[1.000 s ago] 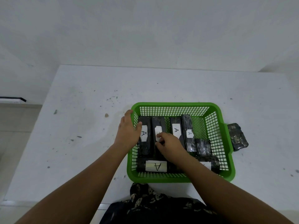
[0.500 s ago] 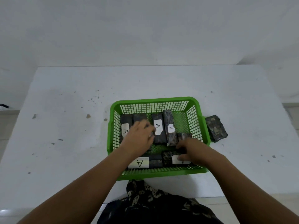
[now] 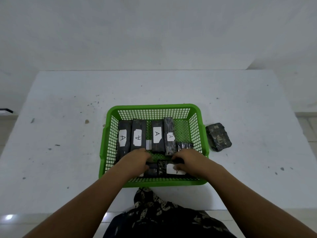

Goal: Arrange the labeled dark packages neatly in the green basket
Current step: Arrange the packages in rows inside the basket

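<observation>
A green mesh basket (image 3: 154, 107) sits on the white table. Several dark packages with white "A" labels stand side by side along its back, among them one at the far left (image 3: 123, 134) and one near the middle (image 3: 157, 134). Across the front lies another labeled package (image 3: 169, 169). My right hand (image 3: 188, 162) grips the right end of this front package. My left hand (image 3: 137, 160) rests on its left end and on a dark package beside it (image 3: 151, 170). A small dark package (image 3: 185, 146) sits behind my right hand.
One dark wrapped package (image 3: 218, 139) lies on the table just outside the basket's right wall. The table (image 3: 68, 152) is white with small dark specks. Its near edge is close to my body, and patterned dark clothing (image 3: 163, 217) shows below.
My left hand moved from the basket's left rim and back row down to the front row. My right hand shifted from the middle packages to the front labeled package.
</observation>
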